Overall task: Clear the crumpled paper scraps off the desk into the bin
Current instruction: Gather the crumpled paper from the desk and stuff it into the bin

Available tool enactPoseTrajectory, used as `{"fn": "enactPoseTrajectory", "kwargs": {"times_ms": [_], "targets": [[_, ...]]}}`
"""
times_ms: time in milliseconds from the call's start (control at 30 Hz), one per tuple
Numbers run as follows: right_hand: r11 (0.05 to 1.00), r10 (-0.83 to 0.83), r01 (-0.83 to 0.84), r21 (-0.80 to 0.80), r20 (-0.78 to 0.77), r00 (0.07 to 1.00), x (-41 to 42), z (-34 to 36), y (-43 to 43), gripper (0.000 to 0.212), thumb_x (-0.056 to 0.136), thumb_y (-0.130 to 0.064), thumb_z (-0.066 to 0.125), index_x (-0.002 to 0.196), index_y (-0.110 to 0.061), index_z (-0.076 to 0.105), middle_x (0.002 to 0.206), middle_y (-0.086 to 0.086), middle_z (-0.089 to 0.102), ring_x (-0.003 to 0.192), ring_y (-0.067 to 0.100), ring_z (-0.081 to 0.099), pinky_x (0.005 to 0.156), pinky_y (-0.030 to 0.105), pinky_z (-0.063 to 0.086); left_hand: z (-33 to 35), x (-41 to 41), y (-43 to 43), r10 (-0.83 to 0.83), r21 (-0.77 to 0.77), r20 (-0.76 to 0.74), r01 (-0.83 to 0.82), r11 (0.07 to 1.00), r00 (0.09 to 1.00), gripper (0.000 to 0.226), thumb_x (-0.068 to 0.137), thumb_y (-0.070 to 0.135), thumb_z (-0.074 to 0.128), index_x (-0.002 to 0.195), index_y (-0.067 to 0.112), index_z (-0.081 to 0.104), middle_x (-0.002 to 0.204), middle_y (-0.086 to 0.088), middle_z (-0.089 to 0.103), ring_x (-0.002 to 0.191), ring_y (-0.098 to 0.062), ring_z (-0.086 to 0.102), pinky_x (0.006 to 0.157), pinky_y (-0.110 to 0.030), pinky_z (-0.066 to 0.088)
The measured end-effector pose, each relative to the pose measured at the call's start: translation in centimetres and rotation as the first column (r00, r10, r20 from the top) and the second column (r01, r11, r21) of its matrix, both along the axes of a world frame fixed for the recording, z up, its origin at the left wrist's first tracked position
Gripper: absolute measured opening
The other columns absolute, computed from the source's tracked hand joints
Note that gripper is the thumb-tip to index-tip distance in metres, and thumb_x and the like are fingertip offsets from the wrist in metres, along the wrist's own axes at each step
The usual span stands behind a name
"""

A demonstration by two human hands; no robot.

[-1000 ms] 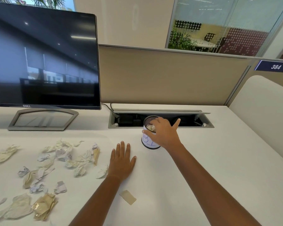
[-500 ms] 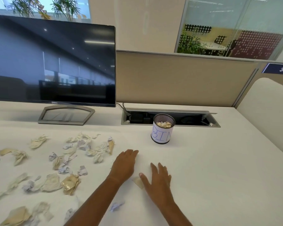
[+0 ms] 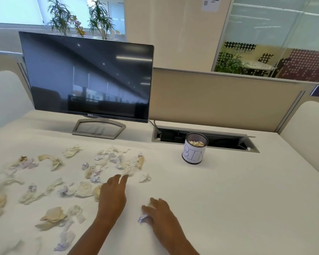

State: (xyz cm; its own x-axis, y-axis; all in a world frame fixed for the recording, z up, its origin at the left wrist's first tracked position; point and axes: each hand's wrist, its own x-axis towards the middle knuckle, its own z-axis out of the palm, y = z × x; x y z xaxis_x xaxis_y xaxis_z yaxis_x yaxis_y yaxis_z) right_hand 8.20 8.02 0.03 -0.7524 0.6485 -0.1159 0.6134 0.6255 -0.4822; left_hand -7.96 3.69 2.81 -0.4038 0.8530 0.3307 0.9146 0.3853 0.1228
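Observation:
Several crumpled white and tan paper scraps lie scattered over the left half of the white desk. A small mesh cup labelled BIN stands at the back middle, with scraps inside it. My left hand lies flat on the desk, fingers spread, fingertips near a white scrap. My right hand rests on the desk to its right, its thumb and fingers curling around a small white-and-lilac scrap.
A dark monitor on a grey stand sits at the back left. An open cable tray runs behind the bin. A beige partition closes off the back, and a padded divider stands at the right.
My right hand left the bin, came back to the near desk and has closed on a small scrap. My left hand shifted slightly left. The view swung left.

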Motion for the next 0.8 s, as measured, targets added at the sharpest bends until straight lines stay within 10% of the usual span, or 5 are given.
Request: {"fn": "enactPoseTrajectory", "kwargs": {"times_ms": [300, 500, 667, 800], "targets": [[0.948, -0.007, 0.031, 0.316, -0.077, 0.997, -0.3, 0.6, 1.5, 0.018, 0.082, -0.012, 0.062, 0.099, -0.017, 0.065, 0.106, -0.002, 0.062, 0.098, 0.013, 0.056, 0.068, 0.019, 0.046, 0.8, -0.4, -1.9, 0.053, -0.054, 0.13, -0.046, 0.997, 0.99, 0.044, 0.048, -0.015, 0.081, 0.089, 0.0, 0.073, 0.082, -0.019, 0.073, 0.058, -0.032, 0.068, 0.044, -0.035, 0.056], [0.96, -0.247, 0.253, 0.121, -0.064, 0.967, -1.3, 0.5, 4.3, 0.026, 0.093, -0.013, 0.042, 0.108, -0.015, 0.063, 0.114, 0.004, 0.056, 0.107, 0.016, 0.05, 0.084, 0.019, 0.035, 0.4, -2.4, 0.4, 0.085, -0.084, 0.254, -0.066, 0.994, 0.963, 0.049, 0.095, 0.019, 0.045, 0.142, 0.015, 0.033, 0.144, -0.01, 0.04, 0.123, -0.024, 0.05, 0.097, -0.031, 0.047], [0.93, -0.365, 0.367, 0.009, -0.093, 0.926, -2.8, 0.4, 6.4, 0.031, 0.084, 0.007, 0.041, 0.102, -0.009, 0.061, 0.122, 0.009, 0.054, 0.112, 0.02, 0.051, 0.091, 0.023, 0.041, 0.1, -4.1, 2.8, 0.126, -0.219, 0.267, -0.068, 0.973, 0.955, 0.068, 0.095, 0.039, 0.042, 0.149, 0.019, 0.005, 0.151, -0.015, 0.024, 0.13, -0.025, 0.044, 0.103, -0.031, 0.042], [0.941, -0.338, 0.333, -0.062, -0.102, 0.936, -5.2, 0.6, 6.5, 0.049, 0.092, -0.002, 0.035, 0.139, -0.017, 0.036, 0.15, 0.004, 0.025, 0.139, 0.019, 0.026, 0.107, 0.018, 0.025, -0.2, -5.5, 5.0, 0.112, -0.242, 0.292, -0.039, 0.97, 0.95, 0.077, 0.092, 0.045, 0.048, 0.149, 0.022, 0.002, 0.156, -0.016, 0.011, 0.135, -0.03, 0.038, 0.105, -0.032, 0.04]]}}
